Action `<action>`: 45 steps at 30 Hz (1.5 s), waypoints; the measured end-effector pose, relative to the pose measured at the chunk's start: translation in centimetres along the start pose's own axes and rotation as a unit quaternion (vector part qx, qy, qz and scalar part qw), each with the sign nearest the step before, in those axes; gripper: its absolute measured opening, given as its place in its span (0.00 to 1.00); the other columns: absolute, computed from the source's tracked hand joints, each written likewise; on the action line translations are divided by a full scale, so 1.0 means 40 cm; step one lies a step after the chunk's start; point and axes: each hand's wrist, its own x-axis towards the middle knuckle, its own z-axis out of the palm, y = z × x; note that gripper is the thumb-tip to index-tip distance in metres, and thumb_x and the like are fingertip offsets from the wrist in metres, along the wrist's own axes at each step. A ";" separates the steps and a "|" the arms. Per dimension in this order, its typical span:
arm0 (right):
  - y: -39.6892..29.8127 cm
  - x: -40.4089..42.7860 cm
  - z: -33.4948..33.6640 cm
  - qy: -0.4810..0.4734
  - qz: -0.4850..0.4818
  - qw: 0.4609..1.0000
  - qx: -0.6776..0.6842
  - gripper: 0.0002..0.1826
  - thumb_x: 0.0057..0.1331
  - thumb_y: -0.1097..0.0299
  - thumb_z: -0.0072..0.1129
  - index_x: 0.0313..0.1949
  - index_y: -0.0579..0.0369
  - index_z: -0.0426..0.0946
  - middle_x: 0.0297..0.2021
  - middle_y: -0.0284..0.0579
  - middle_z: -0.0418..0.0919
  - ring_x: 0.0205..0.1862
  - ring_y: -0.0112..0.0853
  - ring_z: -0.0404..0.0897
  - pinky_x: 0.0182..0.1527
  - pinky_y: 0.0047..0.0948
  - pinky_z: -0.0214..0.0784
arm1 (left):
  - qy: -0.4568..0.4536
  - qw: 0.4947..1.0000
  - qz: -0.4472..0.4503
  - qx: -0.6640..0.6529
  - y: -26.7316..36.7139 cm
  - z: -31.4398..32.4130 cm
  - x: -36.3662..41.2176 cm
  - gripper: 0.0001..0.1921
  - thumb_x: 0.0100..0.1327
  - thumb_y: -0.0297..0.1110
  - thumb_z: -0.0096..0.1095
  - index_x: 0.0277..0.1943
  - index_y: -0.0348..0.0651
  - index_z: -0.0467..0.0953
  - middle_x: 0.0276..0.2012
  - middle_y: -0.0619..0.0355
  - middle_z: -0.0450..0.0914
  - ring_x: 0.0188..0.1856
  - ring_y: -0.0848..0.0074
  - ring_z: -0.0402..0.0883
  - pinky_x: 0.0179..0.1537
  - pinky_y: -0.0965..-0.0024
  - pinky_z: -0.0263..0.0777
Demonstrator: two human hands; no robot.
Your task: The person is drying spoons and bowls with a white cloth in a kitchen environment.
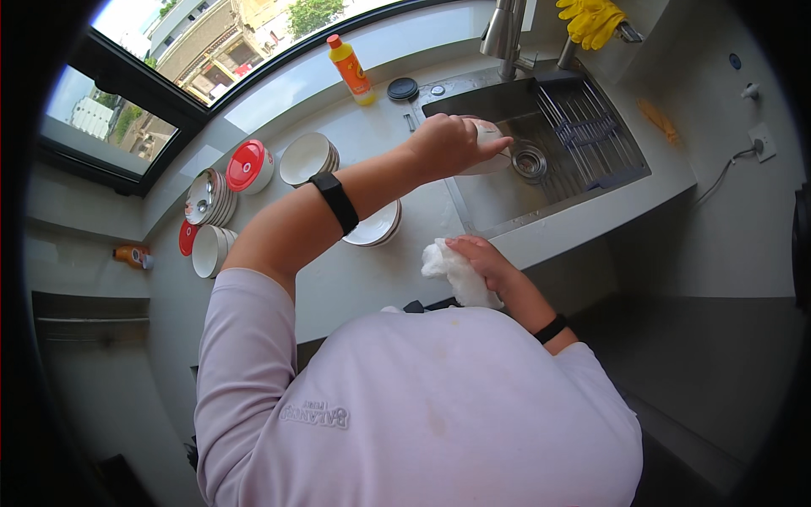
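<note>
My left hand (447,142) is stretched out over the left side of the steel sink (488,206), gripping a white bowl (489,160) with its fingers around the rim. The bowl is tilted and partly hidden behind the hand. Closer to my body, my right hand (485,260) holds a crumpled white cloth (453,269) at the counter's front edge. Beneath my left forearm lies a short stack of white plates or shallow bowls (375,228), partly covered by the arm. Another stack of white bowls (305,158) stands behind that forearm.
Left on the counter are stacked patterned dishes (206,198) with spoons, a red-lidded container (248,166) and white bowls (209,252). An orange-yellow bottle (353,71) stands near the window. A faucet (500,38), a drying rack (583,123) and yellow gloves (590,22) are at the sink.
</note>
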 end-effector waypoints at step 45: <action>-0.110 0.040 0.178 0.060 -0.206 0.970 -0.113 0.22 0.56 0.68 0.56 0.49 0.55 0.60 0.41 0.42 0.69 0.41 0.27 0.71 0.42 0.30 0.68 | 0.115 0.071 -0.454 -0.881 0.107 -0.121 -0.488 0.38 0.52 0.34 0.54 0.66 0.51 0.46 0.57 0.54 0.61 0.58 0.68 0.64 0.52 0.64 0.67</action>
